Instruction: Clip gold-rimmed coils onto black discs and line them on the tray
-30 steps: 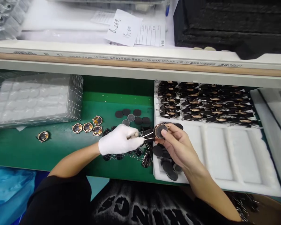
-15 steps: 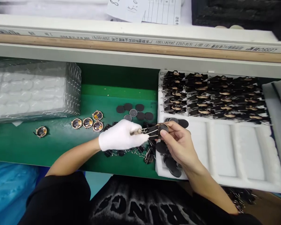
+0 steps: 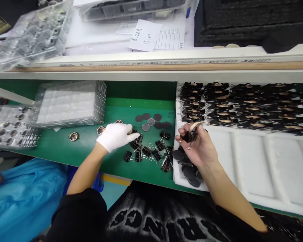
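Note:
My left hand (image 3: 114, 136), in a white glove, is over the green bench beside the watch heads. Its thumb and forefinger point right, apart, with nothing visible between them. A gold watch head (image 3: 100, 130) shows at its wrist side, and another is partly hidden behind it. My bare right hand (image 3: 200, 144) is raised over the white foam tray's left end. Its fingers curl around a gold-rimmed watch head (image 3: 195, 125) with a black binder clip (image 3: 191, 136) clamped on it. Loose binder clips (image 3: 146, 151) lie between my hands.
Black discs (image 3: 157, 117) lie on the bench, and more discs (image 3: 189, 172) are heaped in the foam tray (image 3: 255, 168). Rows of clipped watch heads (image 3: 223, 106) fill its far side. Clear plastic trays (image 3: 70, 104) are stacked left. A shelf edge (image 3: 141, 75) crosses the back.
My left hand has let go of the binder clip and moved left toward the watch heads. My right hand has turned palm up, keeping the clipped watch head. The view has shifted.

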Motion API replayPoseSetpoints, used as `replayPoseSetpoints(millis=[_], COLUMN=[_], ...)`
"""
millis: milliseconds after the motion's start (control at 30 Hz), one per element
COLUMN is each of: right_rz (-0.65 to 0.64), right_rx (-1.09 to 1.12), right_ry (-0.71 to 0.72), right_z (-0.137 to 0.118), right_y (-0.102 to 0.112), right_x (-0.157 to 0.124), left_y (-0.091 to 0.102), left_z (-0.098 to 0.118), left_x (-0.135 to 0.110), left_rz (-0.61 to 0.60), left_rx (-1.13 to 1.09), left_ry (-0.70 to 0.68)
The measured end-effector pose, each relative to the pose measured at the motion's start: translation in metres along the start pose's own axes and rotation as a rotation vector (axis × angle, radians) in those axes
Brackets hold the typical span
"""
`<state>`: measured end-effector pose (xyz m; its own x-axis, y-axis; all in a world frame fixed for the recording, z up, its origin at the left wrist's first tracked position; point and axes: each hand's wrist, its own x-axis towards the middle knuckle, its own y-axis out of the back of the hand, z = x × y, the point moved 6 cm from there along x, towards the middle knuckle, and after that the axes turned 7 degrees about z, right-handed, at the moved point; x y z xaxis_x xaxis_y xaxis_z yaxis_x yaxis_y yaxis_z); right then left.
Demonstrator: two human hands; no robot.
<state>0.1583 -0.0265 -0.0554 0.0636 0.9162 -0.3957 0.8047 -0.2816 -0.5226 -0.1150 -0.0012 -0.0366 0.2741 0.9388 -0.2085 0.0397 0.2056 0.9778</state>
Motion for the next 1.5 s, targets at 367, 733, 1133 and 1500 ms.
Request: replayPoseSetpoints(millis=[367, 733, 1133, 1500], right_rz=[-0.18, -0.446, -0.481, -0.479], right_rx=[-0.248, -0.377, -0.487, -0.836], right_ry=[-0.128, 0.086, 0.185, 0.23], right_z=[0.013, 0.009, -0.001, -0.044], right_y=[-0.001, -0.008, -0.01, 0.008], right_x=[-0.017, -0.031, -0.037, -0.042], left_y=[-0.001, 0.044, 0.025, 0.04], left_z=[0.015, 0.099, 0.104, 0.107], left_x=[0.0, -0.024, -0.022, -0.031], left_rz=[-0.034, 0.501, 0.266, 0.106], left_rx=[-0.682, -0.609, -0.429, -0.584], left_ry=[0.086, -0.005, -0.126, -0.114])
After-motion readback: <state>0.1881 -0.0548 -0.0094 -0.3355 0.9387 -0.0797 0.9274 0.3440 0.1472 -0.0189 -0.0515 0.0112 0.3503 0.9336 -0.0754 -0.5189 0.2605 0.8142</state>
